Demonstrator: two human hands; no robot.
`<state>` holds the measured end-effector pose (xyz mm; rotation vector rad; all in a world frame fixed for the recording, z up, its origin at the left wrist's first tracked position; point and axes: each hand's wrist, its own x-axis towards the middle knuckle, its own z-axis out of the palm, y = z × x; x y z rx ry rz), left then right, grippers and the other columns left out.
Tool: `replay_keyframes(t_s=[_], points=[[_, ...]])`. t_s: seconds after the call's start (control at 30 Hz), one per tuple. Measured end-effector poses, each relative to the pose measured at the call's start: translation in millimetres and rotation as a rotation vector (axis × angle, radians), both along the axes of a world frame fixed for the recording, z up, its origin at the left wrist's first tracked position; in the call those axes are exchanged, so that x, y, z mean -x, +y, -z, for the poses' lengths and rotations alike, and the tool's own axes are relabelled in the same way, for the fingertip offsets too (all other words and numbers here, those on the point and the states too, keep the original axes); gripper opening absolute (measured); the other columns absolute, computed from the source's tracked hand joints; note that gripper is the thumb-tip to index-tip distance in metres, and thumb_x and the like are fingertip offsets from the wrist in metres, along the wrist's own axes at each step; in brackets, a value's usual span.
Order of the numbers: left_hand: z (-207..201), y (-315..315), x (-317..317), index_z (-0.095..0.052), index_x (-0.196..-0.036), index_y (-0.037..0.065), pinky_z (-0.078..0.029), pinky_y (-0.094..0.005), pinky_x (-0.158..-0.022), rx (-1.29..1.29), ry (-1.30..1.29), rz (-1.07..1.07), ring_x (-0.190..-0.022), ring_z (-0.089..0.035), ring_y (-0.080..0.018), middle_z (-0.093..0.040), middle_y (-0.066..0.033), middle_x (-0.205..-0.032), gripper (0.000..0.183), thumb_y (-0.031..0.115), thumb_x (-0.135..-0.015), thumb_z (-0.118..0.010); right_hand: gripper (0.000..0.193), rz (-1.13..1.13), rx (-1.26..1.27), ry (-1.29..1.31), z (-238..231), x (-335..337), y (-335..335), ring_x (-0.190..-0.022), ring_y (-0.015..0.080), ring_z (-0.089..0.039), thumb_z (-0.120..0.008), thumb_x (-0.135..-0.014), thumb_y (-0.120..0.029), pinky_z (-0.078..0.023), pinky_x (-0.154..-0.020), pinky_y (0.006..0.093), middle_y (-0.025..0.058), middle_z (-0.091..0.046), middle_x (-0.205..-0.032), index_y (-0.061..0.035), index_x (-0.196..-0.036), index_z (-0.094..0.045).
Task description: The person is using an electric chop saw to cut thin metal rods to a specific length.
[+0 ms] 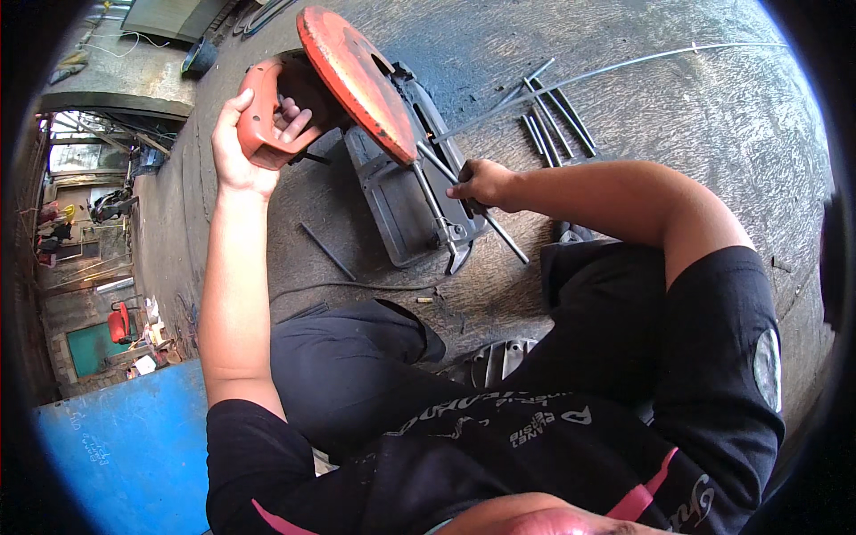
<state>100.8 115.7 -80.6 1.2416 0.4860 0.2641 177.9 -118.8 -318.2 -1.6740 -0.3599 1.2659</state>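
Observation:
An orange D-shaped handle (259,111) of a cut-off saw is in my left hand (245,143), its fingers curled through the opening. Beside the handle, the saw's round orange guard (352,76) stands tilted over the grey metal base (392,209). My right hand (482,185) is closed around a thin metal rod (506,239), which slants across the base beside the clamp screw (434,192). The guard hides the far end of the cutting area.
A long thin bar (624,73) runs from the saw toward the upper right. Several cut metal pieces (557,120) lie on the stained floor beyond my right hand. Left of the base are a short rod (327,251) and a dark cable (357,285). A blue panel (134,446) is at the lower left.

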Motion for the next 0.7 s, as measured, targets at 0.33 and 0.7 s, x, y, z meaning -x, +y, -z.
replay_keyframes(t_s=[0.33, 0.7], points=[[1, 2, -1, -0.042, -0.124, -0.007, -0.046, -0.047, -0.098, 0.001, 0.011, -0.007, -0.093, -0.059, -0.0248, -0.055, -0.0166, -0.098, 0.058, 0.034, -0.085, -0.054, 0.023, 0.053, -0.11, 0.313, 10, 2, 0, -0.057, 0.0211, -0.058, -0.053, -0.094, -0.017, -0.051, -0.053, 0.0344, 0.0108, -0.058, -0.07, 0.0054, -0.096, -0.053], [1, 4, 1, -0.041, -0.126, -0.006, -0.044, -0.0472, -0.1, -0.002, -0.015, 0.016, -0.092, -0.059, -0.0253, -0.055, -0.0172, -0.097, 0.058, 0.032, -0.085, -0.054, 0.031, 0.045, -0.151, 0.432, 16, 2, 0, -0.063, 0.0228, -0.059, -0.034, -0.1, -0.021, -0.052, -0.059, 0.0368, 0.0123, -0.059, -0.081, 0.0035, -0.098, -0.054]])
